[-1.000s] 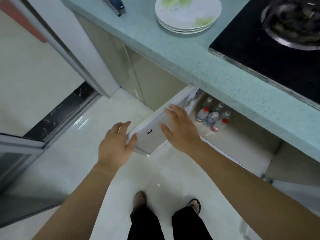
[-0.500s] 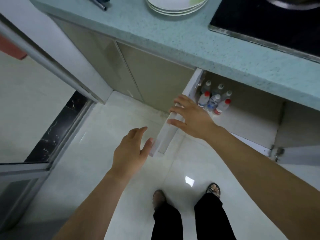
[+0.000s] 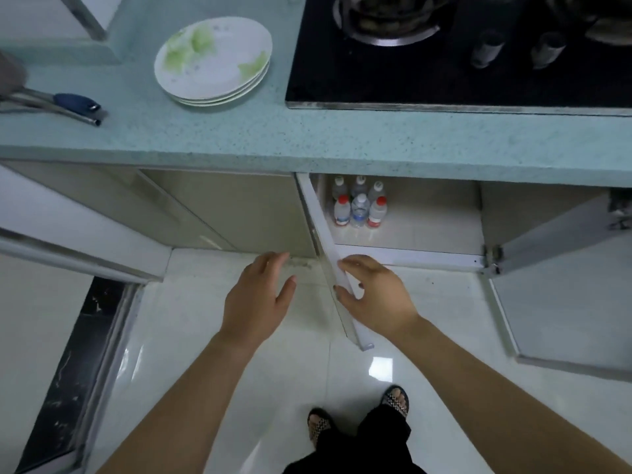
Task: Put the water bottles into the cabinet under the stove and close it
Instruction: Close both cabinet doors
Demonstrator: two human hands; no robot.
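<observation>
Several clear water bottles with red and white caps stand upright in the back left corner of the open cabinet under the stove. The cabinet's left door sticks out toward me, seen edge-on. My right hand grips this door from its right, inner side, with fingertips on its top edge. A little to the left of the door hovers my left hand, fingers spread, touching nothing. The right door hangs wide open.
A stack of plates and a blue-handled utensil lie on the teal countertop. A pot sits on the black stove. My sandalled feet stand on the glossy white floor. A sliding-door frame runs at the left.
My left hand has come off the left door's outer edge and now hangs beside it. My right hand stays on the door. The view has turned to face the cabinet squarely.
</observation>
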